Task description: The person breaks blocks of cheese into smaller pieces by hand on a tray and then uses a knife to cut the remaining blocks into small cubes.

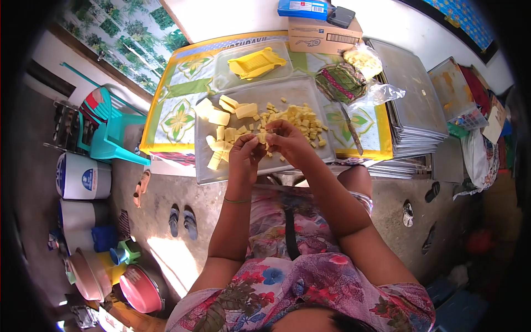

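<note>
My left hand (246, 150) and my right hand (288, 143) meet over a metal tray (206, 172), with fingers pinched. Between their fingertips is a small yellow piece (262, 138) that looks like cheese. Larger yellow blocks (219, 117) lie at the tray's left, including thick slabs at its back left. A heap of small yellow cubes (304, 123) spreads over the right side, just beyond my right hand. My fingers and wrists hide part of the tray's near side.
A knife (350, 130) lies right of the tray. Behind stand a clear container (222, 69) with a yellow ridged item (256, 62) and a cardboard box (323, 36). Plastic bags (381, 95) and stacked metal trays (412, 94) are at right, a teal chair (113, 133) at left.
</note>
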